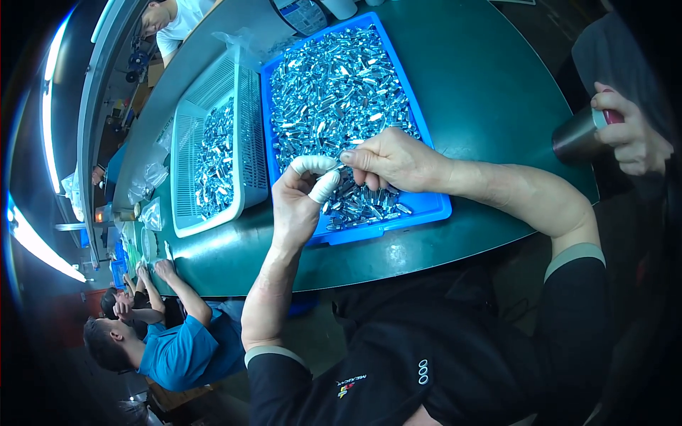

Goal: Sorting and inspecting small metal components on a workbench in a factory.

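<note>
My left hand [298, 209] has white wrappings on its thumb and index finger. Those two fingertips come together over the near part of a shallow blue tray [380, 231]. My right hand [398, 162] pinches at the same spot, its thumb meeting the wrapped fingertips. Whatever lies between the fingers is too small and too covered to make out. Beneath both hands the tray holds a thick layer of small shiny metal parts [334, 85]. Left of the tray stands a pale slotted plastic basket [209, 227] with more such metal parts [217, 160] in it.
The green tabletop [479, 92] carries everything. At the right a person's hand [629, 135] holds a metal tumbler [575, 136] by the table edge. Clear plastic bags [149, 181] lie left of the basket. Co-workers sit at the lower left, one in a blue shirt [188, 351]. Another person is behind the table.
</note>
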Tool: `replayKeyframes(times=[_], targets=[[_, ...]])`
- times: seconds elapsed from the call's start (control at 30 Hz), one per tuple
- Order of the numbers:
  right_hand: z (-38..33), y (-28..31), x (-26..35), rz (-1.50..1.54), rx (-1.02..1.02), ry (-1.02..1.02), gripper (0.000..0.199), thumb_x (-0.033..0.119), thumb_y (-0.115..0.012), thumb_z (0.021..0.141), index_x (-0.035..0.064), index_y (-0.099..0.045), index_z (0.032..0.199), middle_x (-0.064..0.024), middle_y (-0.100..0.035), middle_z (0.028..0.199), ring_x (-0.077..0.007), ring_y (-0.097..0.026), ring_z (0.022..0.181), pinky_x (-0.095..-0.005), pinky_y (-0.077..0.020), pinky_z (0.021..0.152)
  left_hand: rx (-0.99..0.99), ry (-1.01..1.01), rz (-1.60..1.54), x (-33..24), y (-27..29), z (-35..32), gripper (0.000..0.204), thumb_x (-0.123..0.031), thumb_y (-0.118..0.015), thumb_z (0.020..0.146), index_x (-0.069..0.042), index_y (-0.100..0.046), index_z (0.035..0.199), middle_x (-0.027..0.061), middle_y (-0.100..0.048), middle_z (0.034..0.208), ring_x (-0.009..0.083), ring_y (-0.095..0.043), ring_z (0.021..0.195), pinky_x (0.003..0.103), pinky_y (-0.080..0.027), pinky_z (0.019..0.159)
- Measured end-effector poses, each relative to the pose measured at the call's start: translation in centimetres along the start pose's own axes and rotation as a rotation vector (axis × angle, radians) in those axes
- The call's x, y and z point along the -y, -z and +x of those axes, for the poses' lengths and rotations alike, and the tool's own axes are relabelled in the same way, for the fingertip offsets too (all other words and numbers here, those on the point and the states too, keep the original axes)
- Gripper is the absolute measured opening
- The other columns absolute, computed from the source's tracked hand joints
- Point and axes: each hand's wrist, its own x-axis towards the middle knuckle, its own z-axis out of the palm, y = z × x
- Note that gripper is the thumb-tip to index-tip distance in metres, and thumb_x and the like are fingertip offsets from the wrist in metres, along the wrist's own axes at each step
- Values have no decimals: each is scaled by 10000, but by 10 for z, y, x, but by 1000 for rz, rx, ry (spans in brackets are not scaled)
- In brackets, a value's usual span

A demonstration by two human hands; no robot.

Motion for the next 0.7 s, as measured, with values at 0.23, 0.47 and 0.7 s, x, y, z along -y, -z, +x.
replayKeyframes(times=[0.23,0.47,0.7], targets=[[3,2,-8,17,-170,172,370,300,-623,1033,-1,-704,834,-28,-643,673,-77,-590,616,-251,-476,562,-111,-145,285,-23,21,-4,169,-41,-732,938,-15,-680,1098,30,-711,1010,96,-655,901,255,-530,831],[1,2,-5,31,-228,144,351,279,-620,1034,1,-702,835,-23,-634,675,-81,-586,612,-245,-471,559,-527,-524,1101,-62,83,2,229,-32,-741,885,-33,-707,1112,111,-703,1061,242,-680,972,372,-531,851],[4,-1,-6,24,-209,153,342,273,-624,1032,3,-702,836,-21,-637,679,-70,-579,624,-242,-467,563,93,-284,1276,-12,27,-5,320,-126,-803,792,-48,-717,1090,122,-596,900,330,-622,881,437,-513,751]])
